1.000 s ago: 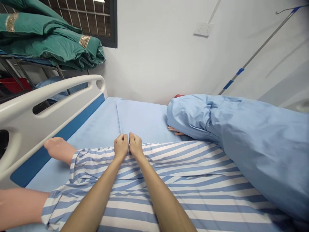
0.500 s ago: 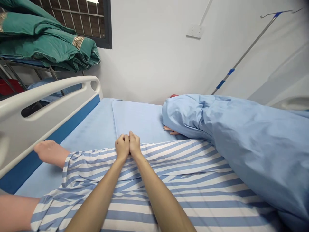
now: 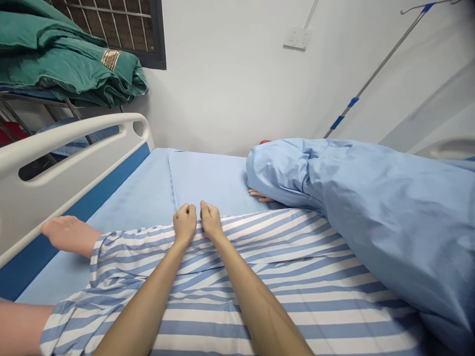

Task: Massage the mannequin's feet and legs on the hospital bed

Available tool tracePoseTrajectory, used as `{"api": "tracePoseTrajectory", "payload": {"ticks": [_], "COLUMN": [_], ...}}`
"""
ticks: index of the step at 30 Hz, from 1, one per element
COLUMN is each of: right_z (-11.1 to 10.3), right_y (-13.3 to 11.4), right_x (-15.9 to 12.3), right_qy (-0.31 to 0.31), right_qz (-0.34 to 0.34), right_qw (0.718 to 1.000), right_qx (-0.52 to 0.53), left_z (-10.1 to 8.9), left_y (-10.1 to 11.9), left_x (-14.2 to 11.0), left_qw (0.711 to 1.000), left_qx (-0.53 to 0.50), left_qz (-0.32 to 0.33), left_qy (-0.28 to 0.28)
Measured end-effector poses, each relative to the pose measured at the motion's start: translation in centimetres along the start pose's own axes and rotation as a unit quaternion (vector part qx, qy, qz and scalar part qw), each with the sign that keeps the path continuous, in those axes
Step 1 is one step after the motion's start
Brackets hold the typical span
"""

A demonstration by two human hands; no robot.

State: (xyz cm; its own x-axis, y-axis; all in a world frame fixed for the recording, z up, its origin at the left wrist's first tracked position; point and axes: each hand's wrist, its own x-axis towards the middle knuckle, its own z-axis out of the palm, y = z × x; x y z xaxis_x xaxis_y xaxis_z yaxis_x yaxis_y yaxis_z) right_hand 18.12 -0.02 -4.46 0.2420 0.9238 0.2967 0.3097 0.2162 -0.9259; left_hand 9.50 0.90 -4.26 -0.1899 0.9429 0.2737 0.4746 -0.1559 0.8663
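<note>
From my remote seat, the view runs from folded green quilts [image 3: 63, 64] on a metal rack [image 3: 22, 97] at ten o'clock to a white bed rail [image 3: 74, 148] at nine o'clock. Below it, at eight o'clock, lies a mannequin foot [image 3: 69, 235], its cuff on the blue bed sheet [image 3: 208, 183]. At the centre, the left hand [image 3: 184, 223] and right hand [image 3: 211, 220] are both curled narrow, closed on the top edge of the striped patient trousers [image 3: 260, 277], with a small gap between them. Mannequin fingers [image 3: 260, 196] show from under a blue cover [image 3: 371, 212] at three o'clock. A wall socket [image 3: 297, 38] sits at one o'clock, and an IV pole [image 3: 371, 74] rises at two.
</note>
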Motion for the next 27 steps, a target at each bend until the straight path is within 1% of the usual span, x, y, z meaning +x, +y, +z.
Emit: {"api": "tracePoseTrajectory", "payload": {"ticks": [2, 5, 7, 10, 13, 16, 20, 23, 27], "right_z": [0.0, -0.2, -0.3, -0.4, -0.4, -0.8, -2.2, -3.2, -3.3], "right_y": [0.0, -0.1, 0.1, 0.6, 0.7, -0.2, -1.2, -0.6, 0.5], "right_x": [0.0, 0.3, 0.4, 0.6, 0.8, 0.9, 0.8, 0.4, 0.0], "right_qy": [0.010, 0.013, 0.019, 0.051, 0.070, 0.052, 0.022, 0.005, -0.007], "right_qz": [0.007, 0.006, 0.006, 0.027, 0.052, 0.052, -0.017, -0.050, -0.052], "right_qw": [1.000, 0.999, 0.997, 0.993, 0.989, 0.994, 0.999, 0.997, 0.997], "right_qx": [0.018, 0.046, 0.071, 0.107, 0.121, 0.076, -0.028, -0.061, -0.058], "left_z": [-0.1, 0.2, 0.8, 1.9, 2.7, 2.7, 2.6, 2.8, 2.9], "left_y": [0.7, 2.1, 2.8, 2.8, 2.0, 1.6, 1.7, 1.7, 1.6], "left_x": [0.2, 0.4, 0.4, 0.0, -0.3, -0.4, -0.4, -0.6, -0.7], "left_qw": [1.000, 0.998, 0.997, 0.998, 0.998, 0.998, 0.997, 0.997, 0.998], "left_qx": [0.002, -0.020, -0.050, -0.044, 0.008, 0.016, 0.016, 0.033, 0.025], "left_qz": [-0.001, 0.021, 0.024, 0.007, 0.016, 0.022, 0.035, 0.039, 0.040], "left_qy": [-0.018, -0.057, -0.054, -0.042, -0.059, -0.061, -0.065, -0.055, -0.050]}}
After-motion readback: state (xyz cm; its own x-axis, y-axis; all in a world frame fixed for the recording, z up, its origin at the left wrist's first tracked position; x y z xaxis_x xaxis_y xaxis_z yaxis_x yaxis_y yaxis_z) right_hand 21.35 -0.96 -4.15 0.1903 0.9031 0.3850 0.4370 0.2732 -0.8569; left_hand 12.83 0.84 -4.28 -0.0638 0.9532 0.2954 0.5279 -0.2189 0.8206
